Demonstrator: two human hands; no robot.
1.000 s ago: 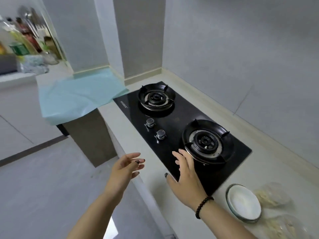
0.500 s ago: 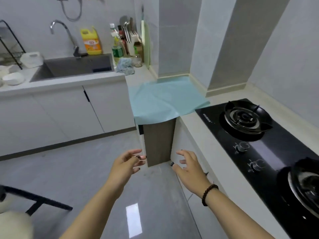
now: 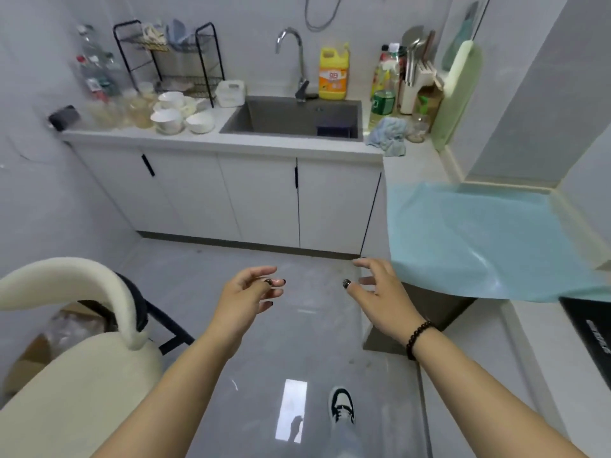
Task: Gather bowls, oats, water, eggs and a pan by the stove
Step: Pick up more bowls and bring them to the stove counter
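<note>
White bowls [image 3: 181, 118] clustered upper left of frame: probably ceramic, fragile, slippery if wet; best gripped at rim. Left hand [image 3: 245, 296], right hand [image 3: 380, 292] loosely spread, nothing held.

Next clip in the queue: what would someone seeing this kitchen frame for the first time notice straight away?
Two bare hands, the left hand and the right hand, reach forward empty over the grey floor, fingers loosely spread. Beyond them, a cluster of white ceramic bowls sits on the counter left of the grey sink, with a bright yellow detergent bottle behind the sink. A pale blue sheet drapes over the counter edge at right.
</note>
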